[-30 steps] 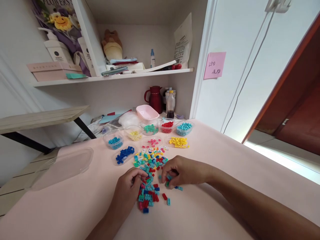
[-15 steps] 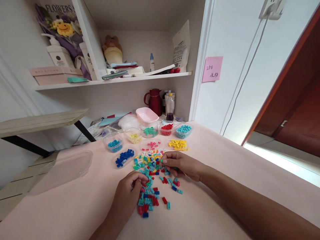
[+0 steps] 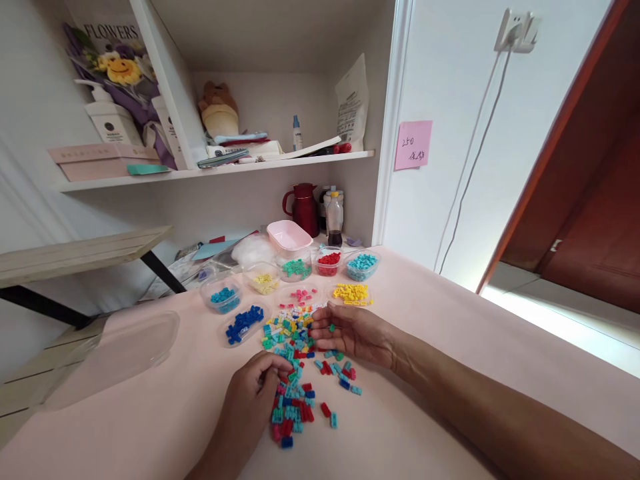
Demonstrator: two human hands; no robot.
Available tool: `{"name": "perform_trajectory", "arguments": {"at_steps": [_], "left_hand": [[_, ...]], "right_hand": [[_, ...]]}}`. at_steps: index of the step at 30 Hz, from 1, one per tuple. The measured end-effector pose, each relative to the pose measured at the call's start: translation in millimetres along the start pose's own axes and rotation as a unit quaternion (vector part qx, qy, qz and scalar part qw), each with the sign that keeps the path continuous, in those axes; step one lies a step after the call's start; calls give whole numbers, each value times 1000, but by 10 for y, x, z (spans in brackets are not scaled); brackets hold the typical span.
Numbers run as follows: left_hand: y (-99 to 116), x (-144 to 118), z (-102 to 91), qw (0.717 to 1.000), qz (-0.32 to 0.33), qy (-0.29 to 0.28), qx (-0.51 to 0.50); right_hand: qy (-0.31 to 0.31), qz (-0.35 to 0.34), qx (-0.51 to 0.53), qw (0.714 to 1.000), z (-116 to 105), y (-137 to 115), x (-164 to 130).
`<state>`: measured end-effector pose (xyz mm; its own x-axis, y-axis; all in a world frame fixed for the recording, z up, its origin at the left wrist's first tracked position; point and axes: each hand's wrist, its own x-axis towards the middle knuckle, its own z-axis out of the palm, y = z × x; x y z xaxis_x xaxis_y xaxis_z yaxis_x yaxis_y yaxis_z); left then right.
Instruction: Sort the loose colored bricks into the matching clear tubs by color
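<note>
A loose pile of small toy building bricks (image 3: 295, 333) in mixed colours spreads over the pink tabletop. My left hand (image 3: 255, 387) lies at the pile's left side, thumb and fingers curled together with the fingertips against the bricks; whether anything is pinched there is hidden. My right hand (image 3: 357, 333) is above the pile's right side, palm turned partly up. A small green brick (image 3: 332, 327) rests on its loosely bent fingers. Just beyond the hands stand a lid of yellow bricks (image 3: 350, 292), pink bricks (image 3: 303, 295) and dark blue bricks (image 3: 245, 323).
Clear tubs behind hold red bricks (image 3: 329, 262), green bricks (image 3: 296, 268), turquoise bricks (image 3: 363, 265), pale yellow bricks (image 3: 264, 283) and blue bricks (image 3: 223, 298). A pink basin (image 3: 289, 235), red jug (image 3: 305, 210) and bottle (image 3: 335, 220) stand farther back. A clear lid (image 3: 125, 353) lies left.
My right hand has turned its palm upward and its fingers have loosened, showing the green brick on them. My left hand has barely moved. The whole view has shifted slightly.
</note>
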<state>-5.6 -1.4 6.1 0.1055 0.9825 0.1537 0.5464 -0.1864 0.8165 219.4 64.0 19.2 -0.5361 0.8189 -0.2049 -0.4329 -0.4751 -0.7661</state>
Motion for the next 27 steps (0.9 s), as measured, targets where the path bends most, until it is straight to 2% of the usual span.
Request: {"name": "perform_trajectory", "arguments": {"at_steps": [6, 12, 19, 23, 25, 27], "left_hand": [[21, -5, -10, 1000, 3, 3, -7], [36, -16, -18, 1000, -5, 11, -17], [18, -22, 5, 1000, 5, 2, -11], [6, -18, 23, 1000, 13, 9, -3], [3, -17, 33, 1000, 17, 14, -1], [2, -17, 39, 1000, 23, 21, -3]], "right_hand": [[-7, -12, -33, 999, 22, -27, -39], [16, -74, -96, 992, 23, -152, -117], [38, -37, 15, 998, 90, -104, -100], [98, -108, -11, 989, 163, -217, 138], [150, -181, -60, 970, 185, -411, 369], [172, -219, -67, 958, 216, -672, 651]]}}
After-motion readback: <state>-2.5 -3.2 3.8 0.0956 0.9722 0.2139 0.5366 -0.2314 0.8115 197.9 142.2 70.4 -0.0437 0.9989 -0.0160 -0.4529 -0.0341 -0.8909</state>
